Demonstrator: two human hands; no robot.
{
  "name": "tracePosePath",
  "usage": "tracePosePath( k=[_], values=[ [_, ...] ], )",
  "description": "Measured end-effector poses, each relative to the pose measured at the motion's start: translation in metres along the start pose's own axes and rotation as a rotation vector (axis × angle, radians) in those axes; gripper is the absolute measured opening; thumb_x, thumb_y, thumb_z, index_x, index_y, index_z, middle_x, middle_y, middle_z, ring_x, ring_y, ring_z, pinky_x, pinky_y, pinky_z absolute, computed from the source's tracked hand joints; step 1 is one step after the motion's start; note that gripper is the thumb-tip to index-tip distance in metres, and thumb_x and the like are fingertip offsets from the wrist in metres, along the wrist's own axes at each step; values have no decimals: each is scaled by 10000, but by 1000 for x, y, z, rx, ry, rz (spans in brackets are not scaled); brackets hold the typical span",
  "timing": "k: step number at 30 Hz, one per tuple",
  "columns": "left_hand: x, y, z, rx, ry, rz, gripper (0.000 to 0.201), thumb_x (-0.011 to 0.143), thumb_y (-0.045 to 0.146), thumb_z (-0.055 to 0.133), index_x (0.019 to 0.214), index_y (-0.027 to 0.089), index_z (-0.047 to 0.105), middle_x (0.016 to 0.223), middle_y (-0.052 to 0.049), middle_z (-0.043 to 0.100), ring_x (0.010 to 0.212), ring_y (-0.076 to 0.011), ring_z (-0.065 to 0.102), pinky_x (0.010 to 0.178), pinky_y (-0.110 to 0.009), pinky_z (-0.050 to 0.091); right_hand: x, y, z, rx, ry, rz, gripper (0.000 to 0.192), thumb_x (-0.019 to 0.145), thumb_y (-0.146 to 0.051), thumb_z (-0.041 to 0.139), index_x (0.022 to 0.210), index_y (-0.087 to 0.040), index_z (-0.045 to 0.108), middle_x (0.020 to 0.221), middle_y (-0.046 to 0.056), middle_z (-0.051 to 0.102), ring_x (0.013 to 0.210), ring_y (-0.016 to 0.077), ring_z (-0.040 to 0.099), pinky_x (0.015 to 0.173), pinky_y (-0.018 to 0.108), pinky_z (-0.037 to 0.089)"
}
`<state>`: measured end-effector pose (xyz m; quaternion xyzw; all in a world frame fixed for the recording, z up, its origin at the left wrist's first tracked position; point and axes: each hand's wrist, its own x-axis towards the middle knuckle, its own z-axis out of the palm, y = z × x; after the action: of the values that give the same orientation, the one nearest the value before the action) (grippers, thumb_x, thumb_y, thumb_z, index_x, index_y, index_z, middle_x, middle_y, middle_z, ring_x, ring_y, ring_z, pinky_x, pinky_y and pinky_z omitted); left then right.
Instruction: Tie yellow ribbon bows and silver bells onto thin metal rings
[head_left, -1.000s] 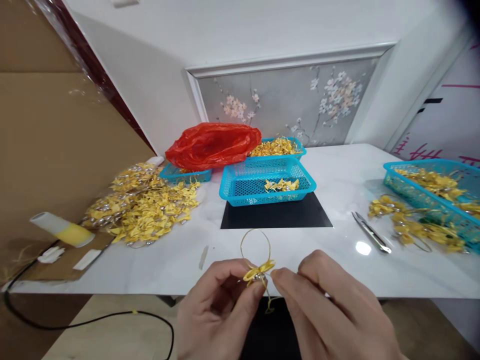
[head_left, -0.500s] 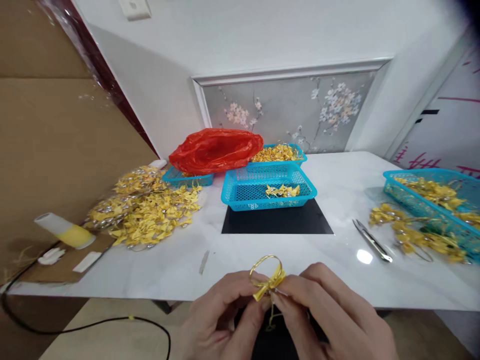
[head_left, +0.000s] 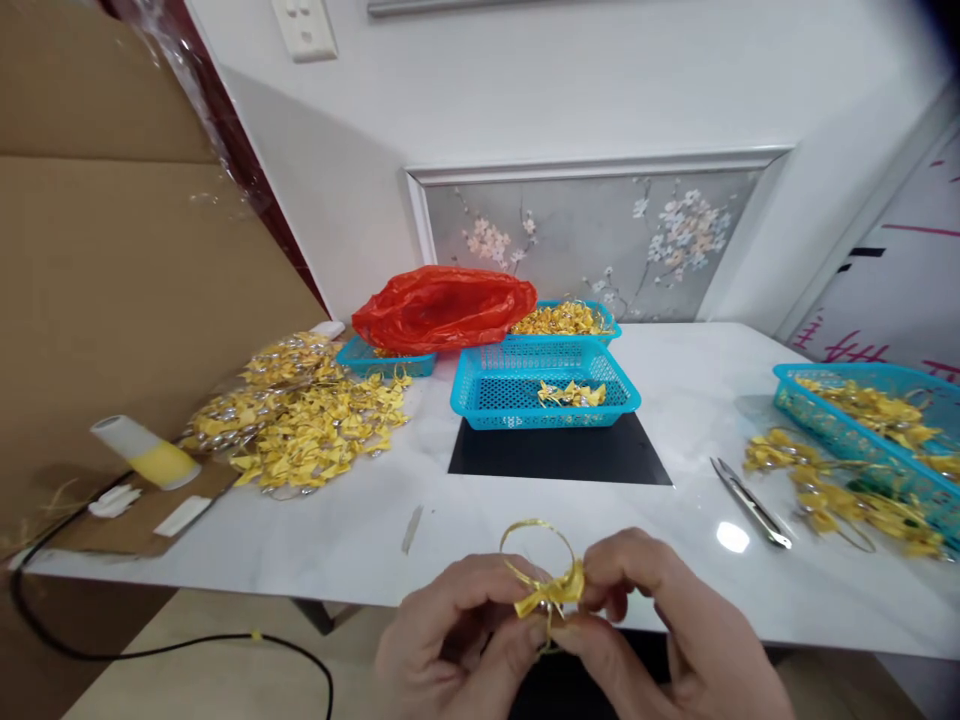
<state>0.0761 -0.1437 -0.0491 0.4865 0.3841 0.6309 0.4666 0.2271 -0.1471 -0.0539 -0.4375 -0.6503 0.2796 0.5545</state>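
At the near edge of the white table, my left hand (head_left: 457,640) and my right hand (head_left: 660,630) together pinch a small yellow ribbon bow with a gold cord loop (head_left: 546,580). The loop stands up above my fingertips. The bow's knot sits between both thumbs and forefingers. A short cord tail hangs below.
A blue basket (head_left: 480,385) with a few bows stands mid-table behind a black mat (head_left: 559,455). A pile of yellow bows (head_left: 300,425) lies left, a red bag (head_left: 442,305) behind. Snips (head_left: 750,490) and another blue basket (head_left: 862,410) with bows are right. A glue stick (head_left: 146,455) lies far left.
The cord loop has shrunk from a wide ring to a smaller one as both hands closed together on the bow. The view has tilted upward slightly.
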Motion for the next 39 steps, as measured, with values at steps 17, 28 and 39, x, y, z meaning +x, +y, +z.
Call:
tracePosePath(
  k=[17, 28, 39],
  values=[
    [7, 3, 1, -397, -243, -490, 334, 625, 238, 911, 840, 197, 658, 663, 48, 678, 602, -82, 631, 600, -190, 494, 21, 34, 12, 1357, -560, 666, 171, 764, -228, 812, 787, -153, 661, 695, -15, 608, 569, 65, 574, 539, 167, 430],
    [13, 1, -6, -165, -317, -487, 388, 662, 267, 877, 924, 218, 595, 714, 48, 671, 693, -109, 614, 642, -209, 435, 26, 42, 5, 1134, -533, 712, 282, 657, -334, 882, 714, -132, 695, 664, -15, 584, 590, 68, 539, 558, 177, 383],
    [19, -13, -19, 209, -253, -406, 412, 774, 91, 676, 1054, 262, 427, 799, 32, 742, 738, -179, 714, 718, -296, 501, 40, 47, 2, 779, -607, 697, 385, 673, -419, 861, 785, -134, 628, 632, -28, 595, 535, 58, 495, 482, 157, 385]
  ],
)
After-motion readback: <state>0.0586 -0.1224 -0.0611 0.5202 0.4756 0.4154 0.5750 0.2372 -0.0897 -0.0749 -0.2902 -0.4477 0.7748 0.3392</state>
